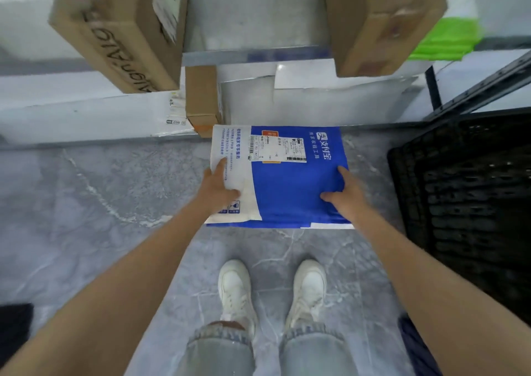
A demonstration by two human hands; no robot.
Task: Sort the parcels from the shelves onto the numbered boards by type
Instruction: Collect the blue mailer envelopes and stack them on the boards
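Note:
A flat blue and white mailer parcel [287, 186] with a white shipping label hangs level in front of me, just outside the low shelf edge and above the grey floor. My left hand [217, 190] grips its white left edge, thumb on top. My right hand [346, 194] grips its blue right edge, thumb on top too. On the low shelf behind it lie white flat parcels [86, 114] and a small brown carton [202, 99]. Two large brown cardboard boxes [120, 30] [382, 22] stand on the shelf above.
A black plastic pallet board [465, 197] lies on the floor to my right. A green bag [445, 42] sits at the upper right. A black shelf post [432, 88] stands right of the parcels. My white shoes [273, 292] stand on the grey marble floor.

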